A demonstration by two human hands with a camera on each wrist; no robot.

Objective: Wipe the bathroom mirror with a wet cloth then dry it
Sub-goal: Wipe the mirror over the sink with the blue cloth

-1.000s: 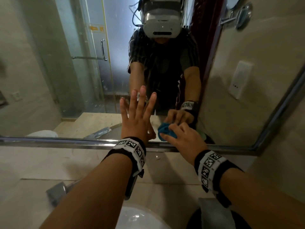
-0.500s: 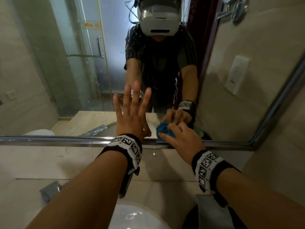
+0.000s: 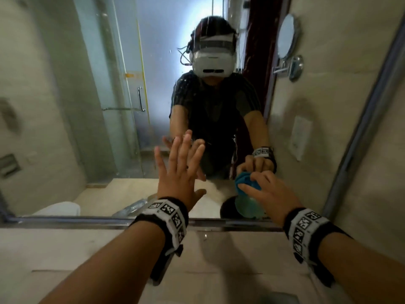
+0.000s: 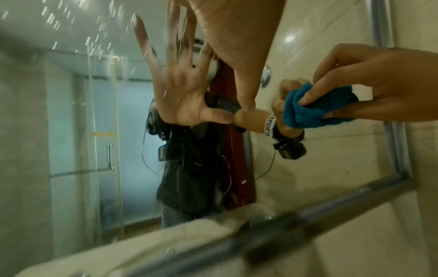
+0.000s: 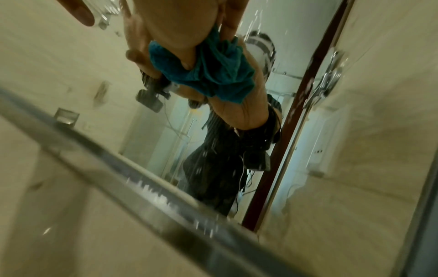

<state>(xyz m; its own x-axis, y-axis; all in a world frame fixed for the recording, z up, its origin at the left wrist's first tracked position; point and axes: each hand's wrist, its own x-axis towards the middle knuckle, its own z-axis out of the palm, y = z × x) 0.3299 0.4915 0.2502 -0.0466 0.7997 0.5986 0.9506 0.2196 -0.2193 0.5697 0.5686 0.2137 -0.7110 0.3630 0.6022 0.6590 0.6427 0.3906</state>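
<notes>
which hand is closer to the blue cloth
Right. The right hand grips the bunched blue cloth against the mirror. The left hand is spread flat on the glass, apart from the cloth, to its left.

No readable text or labels anywhere.

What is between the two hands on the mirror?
Only bare mirror glass. The head view shows nothing between the flat left hand and the right hand gripping the blue cloth.

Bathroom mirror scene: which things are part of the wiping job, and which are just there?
Part of the job:
mirror
blue cloth, held against the glass
right hand
left hand, flat on the glass

Just there:
basin
beige wall
</notes>
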